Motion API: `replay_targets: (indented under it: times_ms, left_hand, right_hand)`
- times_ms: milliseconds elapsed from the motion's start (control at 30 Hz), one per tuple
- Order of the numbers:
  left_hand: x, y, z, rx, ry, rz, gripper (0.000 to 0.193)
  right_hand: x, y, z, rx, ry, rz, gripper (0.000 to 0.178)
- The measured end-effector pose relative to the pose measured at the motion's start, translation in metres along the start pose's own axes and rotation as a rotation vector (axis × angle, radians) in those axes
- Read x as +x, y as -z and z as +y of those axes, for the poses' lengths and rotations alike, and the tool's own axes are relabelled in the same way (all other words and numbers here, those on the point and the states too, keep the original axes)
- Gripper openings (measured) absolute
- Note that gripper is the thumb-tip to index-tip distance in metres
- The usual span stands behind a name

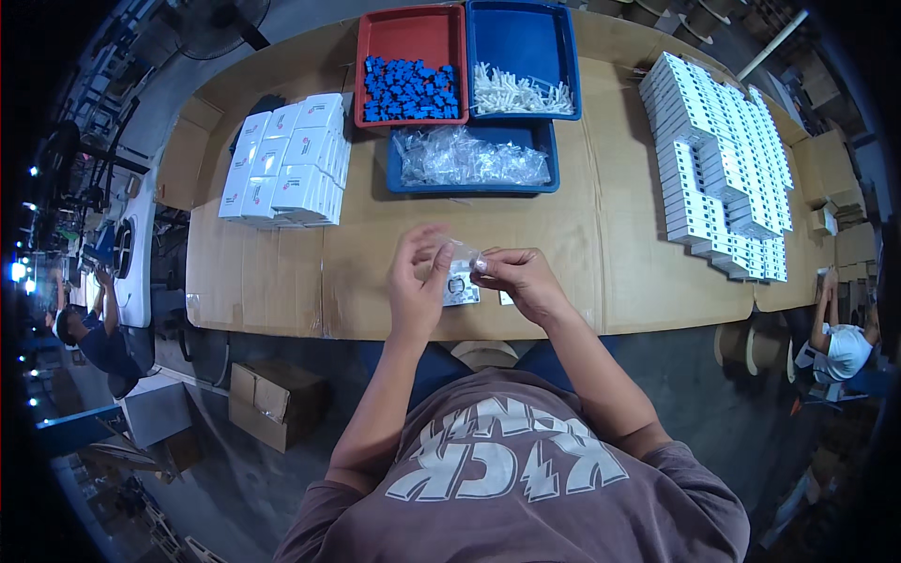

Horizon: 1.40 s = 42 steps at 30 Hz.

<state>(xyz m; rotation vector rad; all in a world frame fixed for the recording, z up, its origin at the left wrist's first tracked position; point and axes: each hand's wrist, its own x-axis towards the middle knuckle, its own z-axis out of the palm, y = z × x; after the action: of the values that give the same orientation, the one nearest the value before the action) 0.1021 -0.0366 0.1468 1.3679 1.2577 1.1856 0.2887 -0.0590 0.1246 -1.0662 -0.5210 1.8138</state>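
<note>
Two hands' grip closed on clear bag; red tray of blue parts.

Table is wearing flat brown cardboard, seams showing. Far middle: red tray is sitting with blue parts, touching a blue tray with white parts to its right. Another blue tray of clear bags is lying just in front of both. Left side: block of white boxes is sitting in rows. Right side: a bigger stack of white boxes is running toward the near edge. Small card is lying near the front edge.
</note>
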Motion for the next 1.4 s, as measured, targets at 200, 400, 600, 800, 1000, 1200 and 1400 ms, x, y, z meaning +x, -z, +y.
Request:
replay_targets:
  times_ms: [200,400,600,800,1000,1200,1400]
  left_hand:
    - [0.013,0.019,0.027,0.668,-0.581,-0.311,0.056]
    - [0.003,0.018,0.016,0.624,-0.495,-0.388,0.048]
    - [0.001,0.02,0.008,0.56,-0.452,-0.419,0.043]
    - [-0.006,0.025,0.0,-0.154,0.247,-0.534,0.029]
    - [-0.012,0.02,-0.008,-0.48,0.63,-0.514,0.029]
    - [-0.01,0.013,-0.028,-0.737,0.659,-0.611,0.035]
    - [-0.018,0.004,-0.033,-0.761,0.604,-0.683,0.041]
  right_hand:
    - [-0.006,-0.003,-0.006,-0.265,0.113,0.001,0.023]
    - [-0.011,-0.009,-0.007,-0.517,0.179,0.087,0.025]
    - [-0.011,-0.001,-0.008,-0.659,0.176,0.045,0.024]
    - [-0.018,-0.01,-0.024,-0.807,0.492,-0.138,0.026]
    - [-0.018,-0.015,-0.042,-0.806,0.433,-0.304,0.033]
    - [-0.008,-0.001,-0.05,-0.719,0.275,-0.341,0.046]
    - [-0.005,0.003,-0.047,-0.706,0.149,-0.498,0.054]
